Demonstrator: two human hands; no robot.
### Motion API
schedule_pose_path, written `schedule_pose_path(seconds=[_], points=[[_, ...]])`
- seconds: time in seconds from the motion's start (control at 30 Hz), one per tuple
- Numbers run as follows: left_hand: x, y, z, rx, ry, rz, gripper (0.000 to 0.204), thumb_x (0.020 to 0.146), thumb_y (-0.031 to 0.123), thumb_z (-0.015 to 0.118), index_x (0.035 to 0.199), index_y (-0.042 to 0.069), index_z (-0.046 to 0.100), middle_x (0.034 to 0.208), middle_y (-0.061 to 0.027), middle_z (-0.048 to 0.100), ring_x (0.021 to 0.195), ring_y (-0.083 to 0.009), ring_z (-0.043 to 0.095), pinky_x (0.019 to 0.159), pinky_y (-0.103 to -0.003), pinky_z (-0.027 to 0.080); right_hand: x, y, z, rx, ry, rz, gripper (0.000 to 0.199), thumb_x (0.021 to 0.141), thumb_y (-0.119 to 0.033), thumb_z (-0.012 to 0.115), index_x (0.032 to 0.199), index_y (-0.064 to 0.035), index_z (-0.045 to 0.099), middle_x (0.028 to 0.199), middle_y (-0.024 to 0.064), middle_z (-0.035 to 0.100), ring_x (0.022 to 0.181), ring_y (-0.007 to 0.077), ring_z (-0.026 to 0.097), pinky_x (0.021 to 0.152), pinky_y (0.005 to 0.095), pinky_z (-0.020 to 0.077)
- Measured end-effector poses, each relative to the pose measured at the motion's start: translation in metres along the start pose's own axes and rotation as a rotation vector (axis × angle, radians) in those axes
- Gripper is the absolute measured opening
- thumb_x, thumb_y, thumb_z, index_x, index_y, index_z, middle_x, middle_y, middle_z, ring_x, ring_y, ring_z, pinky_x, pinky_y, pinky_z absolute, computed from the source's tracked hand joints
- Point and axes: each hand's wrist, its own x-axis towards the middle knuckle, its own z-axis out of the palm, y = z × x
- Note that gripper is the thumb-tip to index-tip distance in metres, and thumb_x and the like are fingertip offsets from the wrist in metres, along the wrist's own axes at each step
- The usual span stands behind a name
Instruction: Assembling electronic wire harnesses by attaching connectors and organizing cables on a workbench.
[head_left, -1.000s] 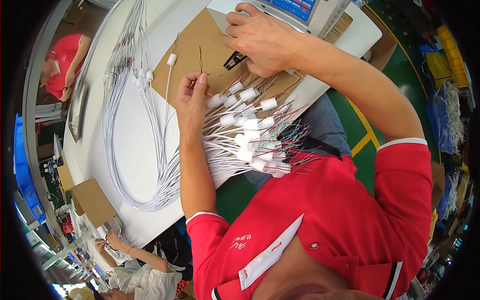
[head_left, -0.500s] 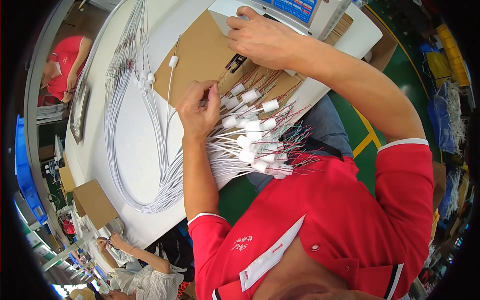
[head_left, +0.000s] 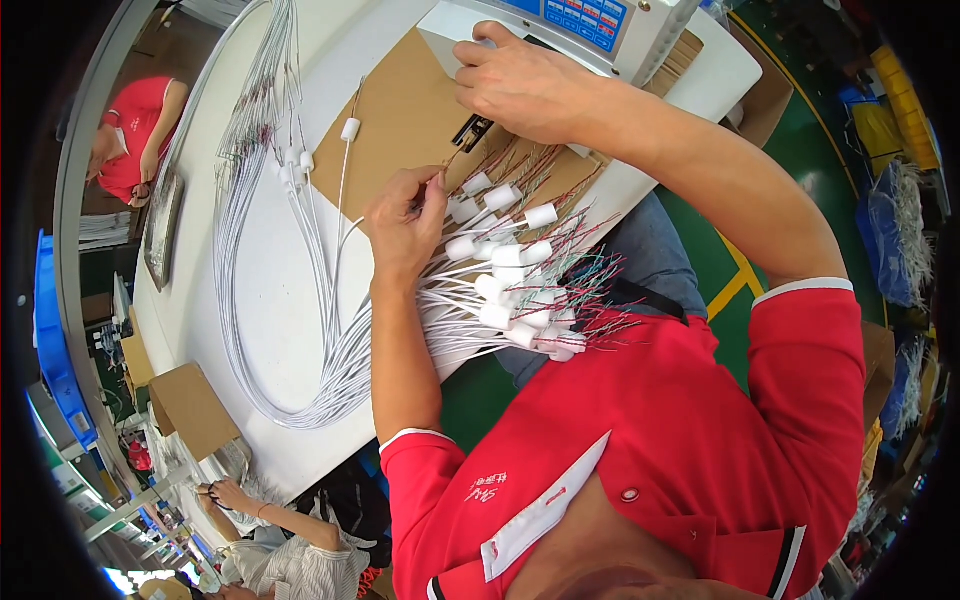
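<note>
My left hand (head_left: 408,222) is closed in a pinch on the thin wires at a cable's end, just below a small black slotted fixture (head_left: 472,133). The wires run up toward that fixture. My right hand (head_left: 520,85) lies above it with bent fingers at the front of a white machine (head_left: 645,30); what its fingertips grip is hidden. Right of my left hand lies a thick bundle of white cables (head_left: 460,300) with white cylindrical sleeves (head_left: 507,254). Red, green and dark twisted wires (head_left: 600,275) fan out from their ends.
Brown cardboard (head_left: 395,110) covers part of the white table (head_left: 275,340). More cables (head_left: 255,130) with bared ends lie at the far left, near a long shallow tray (head_left: 165,230). A co-worker in red (head_left: 135,135) and another in a striped shirt (head_left: 305,560) are on the left.
The whole view has shifted slightly. My left hand has moved a touch to the right, still pinching the wires; my right hand stays at the machine.
</note>
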Motion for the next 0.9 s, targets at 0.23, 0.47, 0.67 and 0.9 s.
schedule_pose_path(seconds=[0.23,0.47,0.67,0.9], points=[[0.003,-0.002,0.004,-0.004,0.025,0.030,0.008,0.091,0.003,0.072,0.098,0.000,0.076,0.079,-0.0101,0.069,0.064,-0.0178,0.062,0.063,-0.031,0.051,0.000,0.001,0.003,-0.001,0.023,-0.003,0.008,0.084,-0.009,0.065,0.089,-0.0073,0.071,0.088,0.0028,0.067,0.110,0.0203,0.059,0.111,0.0419,0.0385],[0.006,0.000,0.008,0.050,0.041,0.064,0.008,0.092,0.005,0.072,0.097,0.000,0.075,0.077,-0.0106,0.067,0.063,-0.0206,0.062,0.062,-0.033,0.050,0.000,0.001,-0.001,0.019,-0.012,0.007,0.010,0.081,-0.008,0.066,0.089,-0.0070,0.072,0.089,0.0031,0.067,0.110,0.0208,0.059,0.111,0.0416,0.0380],[0.005,0.000,0.005,0.085,0.035,0.075,0.007,0.092,0.007,0.074,0.096,0.001,0.075,0.076,-0.0111,0.065,0.064,-0.0237,0.063,0.061,-0.035,0.050,-0.001,0.000,-0.006,0.100,0.032,0.056,0.019,0.075,-0.011,0.068,0.092,-0.0051,0.072,0.095,0.0076,0.069,0.113,0.0242,0.058,0.113,0.0443,0.0355],[0.006,0.004,0.001,0.156,0.018,0.095,0.010,0.092,0.011,0.077,0.096,0.002,0.075,0.080,-0.0111,0.063,0.066,-0.0251,0.065,0.061,-0.036,0.051,-0.007,0.001,-0.006,0.152,0.267,0.157,0.032,0.072,-0.019,0.068,0.100,-0.0043,0.072,0.102,0.0102,0.070,0.116,0.0265,0.058,0.113,0.0465,0.0336]])
